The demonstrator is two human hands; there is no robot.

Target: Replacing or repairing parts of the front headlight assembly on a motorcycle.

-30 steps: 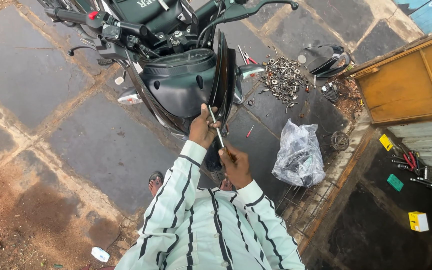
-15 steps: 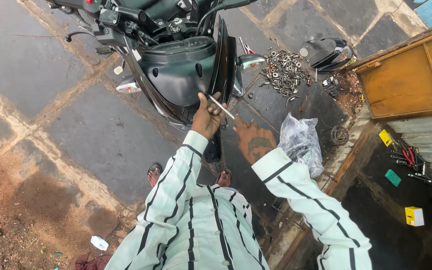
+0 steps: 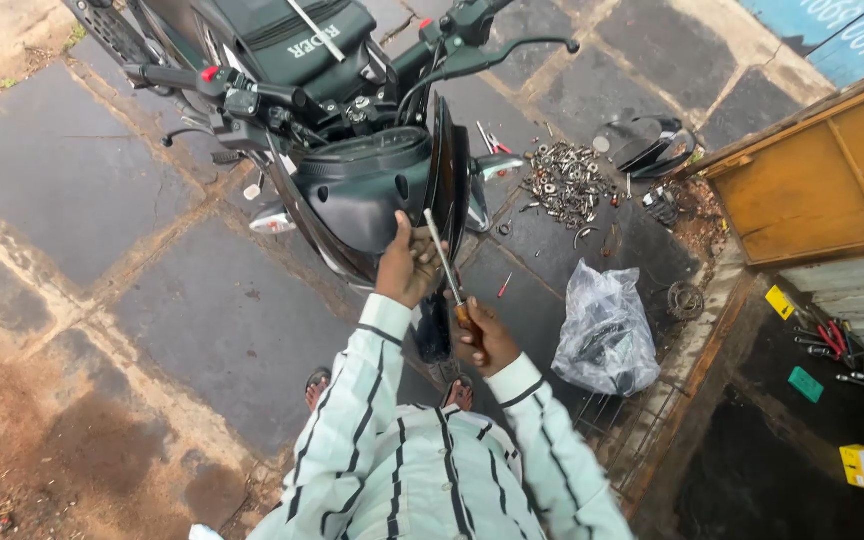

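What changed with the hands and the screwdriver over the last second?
Half a second ago the right hand was off to the side, away from the tool; it has come back and gripped the screwdriver by its handle. The left hand has stayed on the black headlight cowl, beside the shaft. The motorcycle, the clear plastic bag and the scattered metal parts lie as before.

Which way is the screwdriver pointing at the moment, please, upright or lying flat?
Roughly upright, tilted. The right hand holds the screwdriver by its handle, shaft rising toward the motorcycle's front cowl, which the left hand touches.
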